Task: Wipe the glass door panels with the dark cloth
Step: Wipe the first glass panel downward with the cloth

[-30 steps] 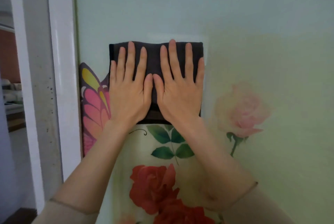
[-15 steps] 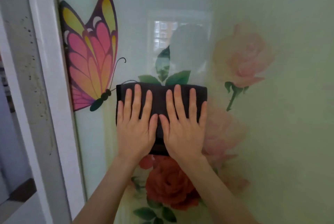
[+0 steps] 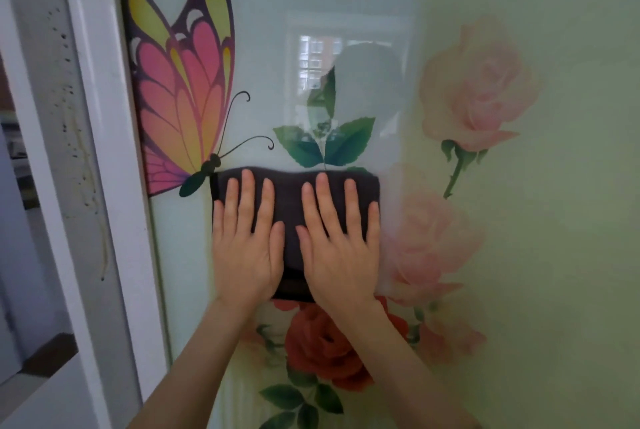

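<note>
A folded dark cloth [image 3: 290,207] lies flat against the pale green glass door panel [image 3: 554,255], which is printed with roses and a butterfly. My left hand [image 3: 244,248] presses on the cloth's left half with straight, spread fingers. Beside it, my right hand [image 3: 337,252] presses flat on the right half. The thumbs nearly meet over the cloth's middle. The cloth's top edge sits just under a printed green leaf cluster [image 3: 325,144] and beside the butterfly's body [image 3: 199,175].
A white door frame [image 3: 104,151] runs down the left of the panel, with a speckled grey wall strip [image 3: 65,117] beyond it. A window reflection [image 3: 318,58] shows in the glass above the cloth. Red roses [image 3: 322,345] are printed below my hands.
Both hands have slid the cloth down the glass from above the butterfly to level with its body. Over the last half second they barely shifted.
</note>
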